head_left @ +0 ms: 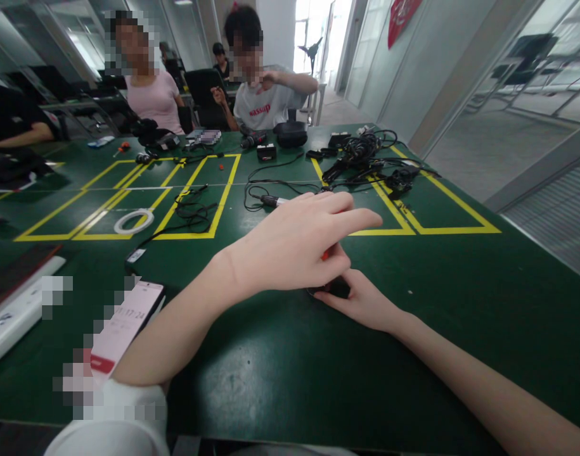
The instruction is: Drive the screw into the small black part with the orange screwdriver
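My left hand (pixel 294 237) reaches across the middle of the table, palm down, with its index finger stretched to the right. Its thumb and other fingers bend down around a small thing with a red part (pixel 324 255), mostly hidden beneath them. Just below and to the right, my right hand (pixel 360 301) has thumb and fingers curled about a dark, round-edged piece (pixel 311 292) at the same spot. Whether the red and dark parts belong to one object, I cannot tell. Behind my left hand lies a black and grey cylindrical piece (pixel 273 201) on a cable.
The green table (pixel 251 392) bears yellow tape outlines. A phone (pixel 123 323) and a white power strip (pixel 23 310) lie at left, a white ring (pixel 134 221) beyond them. Tangled black cables (pixel 360 152) sit at back right. Several people (pixel 270 104) are across the table.
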The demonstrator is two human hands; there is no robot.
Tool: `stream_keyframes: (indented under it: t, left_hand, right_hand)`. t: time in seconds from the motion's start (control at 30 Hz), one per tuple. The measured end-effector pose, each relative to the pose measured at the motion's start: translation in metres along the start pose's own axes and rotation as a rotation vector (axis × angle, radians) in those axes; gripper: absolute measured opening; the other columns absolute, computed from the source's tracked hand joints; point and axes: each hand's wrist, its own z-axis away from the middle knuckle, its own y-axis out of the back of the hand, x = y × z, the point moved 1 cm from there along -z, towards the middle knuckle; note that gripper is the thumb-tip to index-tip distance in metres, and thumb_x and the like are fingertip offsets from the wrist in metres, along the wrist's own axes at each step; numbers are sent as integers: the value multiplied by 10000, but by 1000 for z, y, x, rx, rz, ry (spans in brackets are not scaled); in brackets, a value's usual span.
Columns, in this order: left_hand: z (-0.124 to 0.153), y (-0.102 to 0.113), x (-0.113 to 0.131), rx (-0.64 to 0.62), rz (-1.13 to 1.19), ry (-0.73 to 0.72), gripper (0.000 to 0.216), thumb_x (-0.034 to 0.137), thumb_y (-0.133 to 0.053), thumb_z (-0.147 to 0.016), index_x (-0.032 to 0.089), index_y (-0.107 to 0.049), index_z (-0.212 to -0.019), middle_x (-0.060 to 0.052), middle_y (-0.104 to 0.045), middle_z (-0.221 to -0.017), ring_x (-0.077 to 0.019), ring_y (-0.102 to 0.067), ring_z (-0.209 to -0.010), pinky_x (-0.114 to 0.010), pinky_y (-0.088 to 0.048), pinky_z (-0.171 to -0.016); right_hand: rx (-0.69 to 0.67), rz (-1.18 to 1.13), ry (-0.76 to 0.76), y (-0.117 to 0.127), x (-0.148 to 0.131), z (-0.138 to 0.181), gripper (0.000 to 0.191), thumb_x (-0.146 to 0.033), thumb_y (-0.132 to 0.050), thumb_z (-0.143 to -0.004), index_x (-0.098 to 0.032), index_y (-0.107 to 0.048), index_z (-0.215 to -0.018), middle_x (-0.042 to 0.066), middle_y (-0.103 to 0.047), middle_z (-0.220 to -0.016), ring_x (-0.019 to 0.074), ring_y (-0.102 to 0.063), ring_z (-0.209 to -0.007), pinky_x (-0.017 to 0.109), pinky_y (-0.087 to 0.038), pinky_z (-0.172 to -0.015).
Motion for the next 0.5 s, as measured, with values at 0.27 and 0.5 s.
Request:
stream_keyframes:
  t: [0.27,0.5]
  left_hand:
    - [0,1,-1,-32,11,37,431,133,-449,-937,159,-644,-1321,-82,-671,-1125,-194,-662,-956,-313,-521,-801]
    - [1,0,-1,-37,39,49,427,146,-448,-978,184,-622,-1366,-74,-700,-1131,-186,-672,-977,-304,-518,-830]
  right_hand:
    - [-9,7,-12,1,-2,-1,118,-280,-701,-909,-231,-615,-974,44,-763,-929,219,-726,-786,360,-620,-735]
    - [-14,-29,-32,1,1,-1,203,-297,-730,-886,-233,-623,-1047,48,-777,-951,226,-736,-819,373,-635,-771]
